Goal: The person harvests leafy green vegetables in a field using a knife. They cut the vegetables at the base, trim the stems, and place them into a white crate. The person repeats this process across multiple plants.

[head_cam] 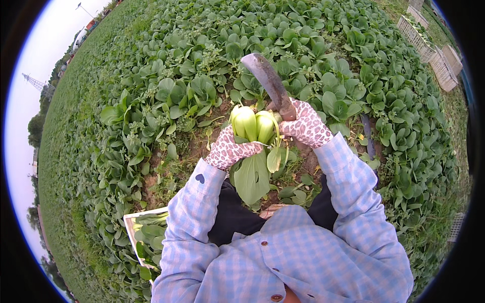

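Note:
In a leopard-print glove, my left hand (233,150) grips cut bok choy (244,123), its pale stem bases turned up and its broad leaves hanging down. My right hand (308,125), gloved alike, holds a sickle (271,81) whose curved, soil-stained blade points up and to the left. The right fingers are close against the bok choy's right side; whether they also grip it is partly hidden. A small yellowing leaf (274,160) dangles from a thin stalk between the hands.
Rows of growing bok choy (197,91) surround me. At my lower left stands a white crate (130,231) with harvested greens. A dark hose (367,134) runs along the soil to the right. Several plastic crates (415,36) line the field's far right edge.

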`<state>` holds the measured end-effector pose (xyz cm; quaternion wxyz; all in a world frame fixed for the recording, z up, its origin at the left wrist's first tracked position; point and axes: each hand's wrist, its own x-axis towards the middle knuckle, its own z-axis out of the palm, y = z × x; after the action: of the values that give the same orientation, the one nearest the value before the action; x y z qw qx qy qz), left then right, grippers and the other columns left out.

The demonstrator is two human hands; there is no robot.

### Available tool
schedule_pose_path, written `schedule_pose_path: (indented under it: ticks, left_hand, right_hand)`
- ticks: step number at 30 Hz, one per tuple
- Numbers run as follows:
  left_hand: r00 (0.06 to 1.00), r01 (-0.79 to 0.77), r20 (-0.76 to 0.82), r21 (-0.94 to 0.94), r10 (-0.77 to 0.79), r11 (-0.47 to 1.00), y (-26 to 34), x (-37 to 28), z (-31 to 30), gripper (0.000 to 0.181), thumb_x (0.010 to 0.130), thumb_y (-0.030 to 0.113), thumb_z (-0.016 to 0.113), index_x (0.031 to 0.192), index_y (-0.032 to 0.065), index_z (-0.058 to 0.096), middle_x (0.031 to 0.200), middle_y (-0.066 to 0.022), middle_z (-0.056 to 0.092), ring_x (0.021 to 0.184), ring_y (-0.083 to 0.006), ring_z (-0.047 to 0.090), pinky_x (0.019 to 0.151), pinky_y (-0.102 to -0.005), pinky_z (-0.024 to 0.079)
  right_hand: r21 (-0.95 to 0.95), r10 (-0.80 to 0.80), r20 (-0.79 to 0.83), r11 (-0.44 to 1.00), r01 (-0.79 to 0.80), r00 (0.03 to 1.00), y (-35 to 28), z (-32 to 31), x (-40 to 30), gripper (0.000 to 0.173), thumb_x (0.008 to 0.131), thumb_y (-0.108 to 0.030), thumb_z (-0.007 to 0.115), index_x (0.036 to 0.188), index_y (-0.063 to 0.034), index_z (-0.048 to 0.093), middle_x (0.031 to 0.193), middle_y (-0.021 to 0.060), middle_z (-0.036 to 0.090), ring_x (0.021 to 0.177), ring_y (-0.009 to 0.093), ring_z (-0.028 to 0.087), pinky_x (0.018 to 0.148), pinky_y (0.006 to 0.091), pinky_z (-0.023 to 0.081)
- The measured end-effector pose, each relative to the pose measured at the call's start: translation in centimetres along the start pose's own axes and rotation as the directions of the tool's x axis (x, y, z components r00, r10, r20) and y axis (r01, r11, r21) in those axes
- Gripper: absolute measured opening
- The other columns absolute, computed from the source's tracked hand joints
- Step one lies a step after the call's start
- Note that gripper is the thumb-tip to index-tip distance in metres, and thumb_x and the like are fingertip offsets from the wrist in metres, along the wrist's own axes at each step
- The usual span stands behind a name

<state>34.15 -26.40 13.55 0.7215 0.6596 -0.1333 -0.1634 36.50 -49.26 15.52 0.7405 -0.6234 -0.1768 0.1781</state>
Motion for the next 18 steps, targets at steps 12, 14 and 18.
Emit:
schedule_pose_path:
  ticks: [12, 14, 18]
  left_hand:
    - [0.987, 0.122, -0.099, -0.039, -0.125, 0.992, 0.1, 0.2, 0.9, 0.051, 0.069, 0.012, 0.08, 0.114, 0.0017, 0.058, 0.1, -0.0078, 0.066, 0.089, -0.016, 0.063, 0.08, -0.0307, 0.051]
    - [0.978, 0.175, -0.116, 0.021, -0.171, 0.984, -0.3, 0.6, 0.7, 0.057, 0.07, 0.016, 0.082, 0.118, 0.0029, 0.055, 0.105, -0.0081, 0.064, 0.094, -0.0168, 0.062, 0.083, -0.0319, 0.05]
    - [0.991, 0.119, -0.075, 0.083, -0.113, 0.989, -0.3, 0.6, 0.2, 0.06, 0.067, 0.018, 0.083, 0.118, 0.0034, 0.055, 0.104, -0.0082, 0.064, 0.095, -0.0169, 0.062, 0.083, -0.0323, 0.05]
  right_hand:
    - [-0.142, -0.026, -0.31, 0.99, -0.019, 0.95, -0.4, -1.0, 0.3, 0.039, 0.079, -0.023, 0.072, 0.112, -0.0066, 0.061, 0.098, 0.0059, 0.067, 0.082, 0.016, 0.062, 0.075, 0.0301, 0.05]
    - [-0.334, -0.082, -0.276, 0.943, -0.015, 0.958, -0.9, 0.1, 0.3, 0.032, 0.078, -0.013, 0.071, 0.106, -0.0027, 0.061, 0.094, 0.0047, 0.066, 0.08, 0.012, 0.06, 0.071, 0.0267, 0.05]
    - [-0.542, -0.105, -0.319, 0.836, -0.09, 0.942, -0.3, 0.3, 0.6, 0.033, 0.074, -0.006, 0.071, 0.106, -0.0025, 0.061, 0.087, 0.0028, 0.065, 0.077, 0.01, 0.059, 0.071, 0.0286, 0.05]
